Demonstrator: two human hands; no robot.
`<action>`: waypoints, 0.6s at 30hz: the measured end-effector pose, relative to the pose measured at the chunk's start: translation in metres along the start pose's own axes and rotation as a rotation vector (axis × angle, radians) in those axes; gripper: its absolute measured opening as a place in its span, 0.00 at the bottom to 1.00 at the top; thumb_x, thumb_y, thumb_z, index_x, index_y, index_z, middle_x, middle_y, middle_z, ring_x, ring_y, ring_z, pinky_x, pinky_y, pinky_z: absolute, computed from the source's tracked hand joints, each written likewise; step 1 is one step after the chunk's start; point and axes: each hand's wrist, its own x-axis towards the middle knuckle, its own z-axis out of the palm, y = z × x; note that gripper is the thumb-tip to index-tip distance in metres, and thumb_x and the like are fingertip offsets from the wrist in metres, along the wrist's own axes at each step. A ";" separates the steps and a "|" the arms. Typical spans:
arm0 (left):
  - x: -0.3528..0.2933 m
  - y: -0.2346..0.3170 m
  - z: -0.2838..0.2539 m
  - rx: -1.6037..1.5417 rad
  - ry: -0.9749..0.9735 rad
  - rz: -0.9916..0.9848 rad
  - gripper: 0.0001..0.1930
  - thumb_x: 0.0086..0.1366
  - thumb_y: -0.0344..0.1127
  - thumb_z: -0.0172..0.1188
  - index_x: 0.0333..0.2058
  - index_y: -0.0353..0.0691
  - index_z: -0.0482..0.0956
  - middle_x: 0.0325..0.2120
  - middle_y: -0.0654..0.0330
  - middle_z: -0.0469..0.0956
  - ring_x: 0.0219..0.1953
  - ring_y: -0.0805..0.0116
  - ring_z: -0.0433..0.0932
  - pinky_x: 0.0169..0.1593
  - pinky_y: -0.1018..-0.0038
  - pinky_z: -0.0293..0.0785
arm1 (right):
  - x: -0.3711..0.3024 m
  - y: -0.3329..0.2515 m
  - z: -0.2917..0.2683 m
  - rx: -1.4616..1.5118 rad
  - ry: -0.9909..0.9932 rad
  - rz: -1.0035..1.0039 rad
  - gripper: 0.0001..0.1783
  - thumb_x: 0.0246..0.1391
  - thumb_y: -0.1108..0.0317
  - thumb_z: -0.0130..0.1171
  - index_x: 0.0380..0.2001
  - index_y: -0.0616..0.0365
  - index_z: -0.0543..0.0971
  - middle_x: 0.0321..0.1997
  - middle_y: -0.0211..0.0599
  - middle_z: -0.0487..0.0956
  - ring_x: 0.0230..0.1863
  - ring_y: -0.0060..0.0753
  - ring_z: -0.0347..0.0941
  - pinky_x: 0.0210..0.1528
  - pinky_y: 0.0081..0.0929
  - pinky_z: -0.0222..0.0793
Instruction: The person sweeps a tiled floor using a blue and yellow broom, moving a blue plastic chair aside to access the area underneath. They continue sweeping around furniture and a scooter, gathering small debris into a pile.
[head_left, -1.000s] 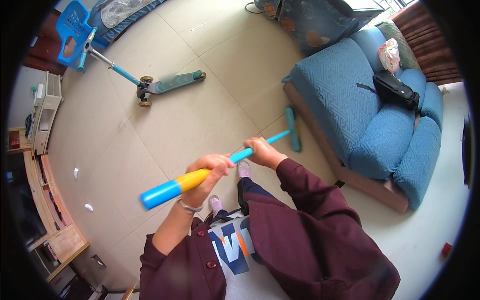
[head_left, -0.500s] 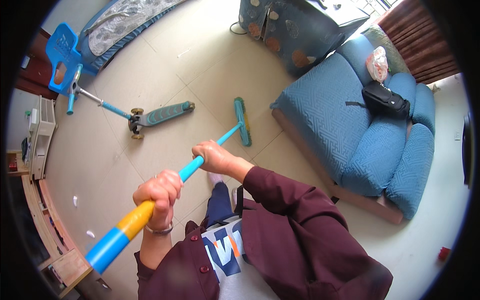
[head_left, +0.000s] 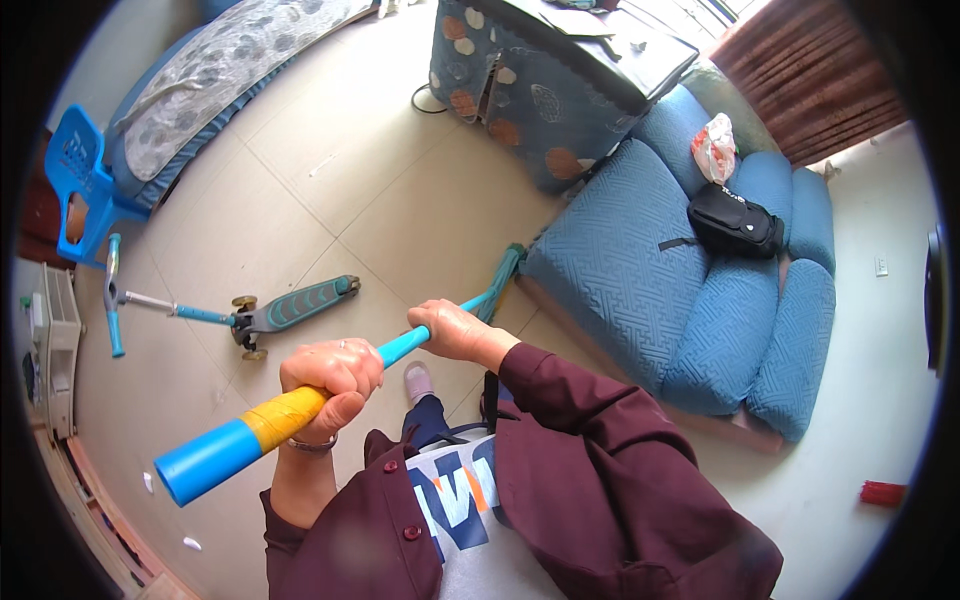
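Observation:
A mop (head_left: 405, 345) with a light-blue pole slants across the view, from its thick blue end near me to its green-fringed head by the sofa's front corner. My left hand (head_left: 332, 383) is wrapped round the pole just beyond a yellow taped band. Farther down the pole, my right hand (head_left: 452, 330) also closes round it and partly covers the view toward the head. The mop head is seen nearly edge-on, resting at floor level beside the blue sofa (head_left: 600, 270).
A kick scooter (head_left: 300, 305) stands on the tiled floor to the left, near a blue plastic chair (head_left: 85, 180). A cloth-covered table (head_left: 540, 100) is at the far side. On the sofa lie a black bag (head_left: 735, 220) and a plastic bag (head_left: 714, 150). Small white scraps (head_left: 192, 543) dot the floor.
The mop head has swung forward and right to the sofa's corner and turned. My right hand has shifted slightly right along with the pole. The view has turned a little.

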 end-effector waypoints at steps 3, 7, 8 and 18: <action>0.032 -0.026 -0.005 -0.099 -0.031 -0.029 0.16 0.55 0.36 0.62 0.15 0.41 0.66 0.10 0.65 0.66 0.14 0.71 0.66 0.28 0.73 0.68 | 0.013 0.027 -0.029 -0.045 0.053 0.035 0.10 0.37 0.71 0.61 0.18 0.57 0.68 0.20 0.41 0.72 0.29 0.51 0.71 0.29 0.43 0.66; 0.086 -0.069 0.013 -0.090 -0.022 -0.032 0.13 0.54 0.33 0.62 0.19 0.41 0.66 0.13 0.63 0.69 0.17 0.70 0.69 0.30 0.71 0.71 | 0.024 0.075 -0.080 -0.073 0.151 0.003 0.12 0.40 0.68 0.61 0.16 0.58 0.68 0.19 0.43 0.72 0.27 0.51 0.70 0.28 0.42 0.64; 0.099 -0.080 0.019 -0.076 -0.017 -0.032 0.12 0.54 0.32 0.61 0.20 0.41 0.66 0.14 0.63 0.69 0.17 0.69 0.70 0.31 0.71 0.71 | 0.027 0.089 -0.094 -0.079 0.139 0.013 0.10 0.39 0.69 0.60 0.17 0.58 0.68 0.20 0.42 0.72 0.28 0.50 0.70 0.29 0.42 0.64; 0.230 -0.218 0.093 0.165 0.014 -0.113 0.08 0.50 0.33 0.66 0.25 0.40 0.75 0.25 0.60 0.74 0.35 0.62 0.75 0.50 0.57 0.70 | 0.021 0.272 -0.250 -0.230 0.184 0.074 0.04 0.41 0.70 0.59 0.21 0.53 0.73 0.24 0.36 0.73 0.33 0.41 0.70 0.36 0.34 0.64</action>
